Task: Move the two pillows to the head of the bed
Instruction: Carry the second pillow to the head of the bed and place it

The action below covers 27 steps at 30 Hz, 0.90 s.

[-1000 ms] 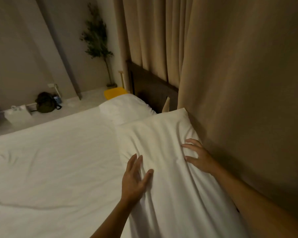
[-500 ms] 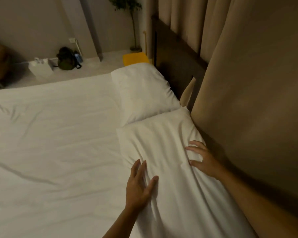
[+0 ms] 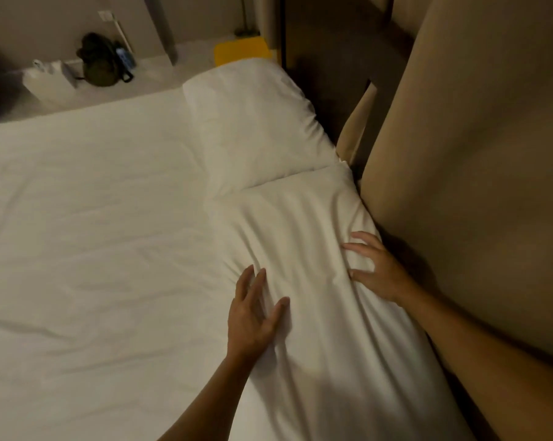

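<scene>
Two soft white pillows lie at the head of the big bed with the white sheet (image 3: 94, 233), next to the dark wooden headboard (image 3: 326, 68) and the tan curtain (image 3: 475, 154). The far white pillow (image 3: 256, 122) touches the near white pillow (image 3: 300, 249) end to end. The left hand (image 3: 253, 316) lies flat on the near pillow's left edge, its grip apart with fingers spread. The right hand (image 3: 377, 268) presses on the pillow's right edge by the curtain, its grip apart too. A dark bag (image 3: 102, 60) sits on the floor past the bed.
</scene>
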Each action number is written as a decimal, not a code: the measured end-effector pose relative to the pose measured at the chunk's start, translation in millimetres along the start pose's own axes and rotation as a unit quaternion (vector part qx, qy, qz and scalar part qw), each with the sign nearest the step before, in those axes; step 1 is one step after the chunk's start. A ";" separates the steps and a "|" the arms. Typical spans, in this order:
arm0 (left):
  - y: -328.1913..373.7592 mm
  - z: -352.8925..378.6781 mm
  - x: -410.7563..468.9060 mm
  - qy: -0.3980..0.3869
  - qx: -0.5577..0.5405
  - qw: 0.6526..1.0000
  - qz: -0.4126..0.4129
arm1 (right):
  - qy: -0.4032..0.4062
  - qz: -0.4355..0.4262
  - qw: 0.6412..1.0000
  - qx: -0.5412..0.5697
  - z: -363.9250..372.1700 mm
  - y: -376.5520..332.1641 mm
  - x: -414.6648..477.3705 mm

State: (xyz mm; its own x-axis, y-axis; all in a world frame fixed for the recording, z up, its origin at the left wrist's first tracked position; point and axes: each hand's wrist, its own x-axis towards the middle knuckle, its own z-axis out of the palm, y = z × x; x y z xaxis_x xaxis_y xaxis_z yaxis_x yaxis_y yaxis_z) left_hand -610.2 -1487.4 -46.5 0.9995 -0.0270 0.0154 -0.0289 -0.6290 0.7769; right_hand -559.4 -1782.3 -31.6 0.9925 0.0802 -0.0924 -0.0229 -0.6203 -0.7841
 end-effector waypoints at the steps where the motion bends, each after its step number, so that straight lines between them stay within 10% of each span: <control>1: -2.5 4.0 2.1 0.001 0.001 1.000 -0.002 | -0.002 0.002 1.000 0.000 1.8 4.5 4.1; 27: -13.5 22.1 -38.1 0.025 0.002 0.996 -0.082 | -0.010 0.034 0.999 0.018 7.0 33.9 10.9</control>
State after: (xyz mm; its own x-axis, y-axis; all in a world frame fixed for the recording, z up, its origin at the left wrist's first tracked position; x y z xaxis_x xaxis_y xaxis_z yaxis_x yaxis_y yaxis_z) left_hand -648.1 -1495.1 -71.5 0.9901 0.1151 -0.0799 0.1347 -0.6241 0.7696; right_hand -550.2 -1797.0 -63.4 0.9860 0.0537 -0.1577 -0.0951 -0.5959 -0.7974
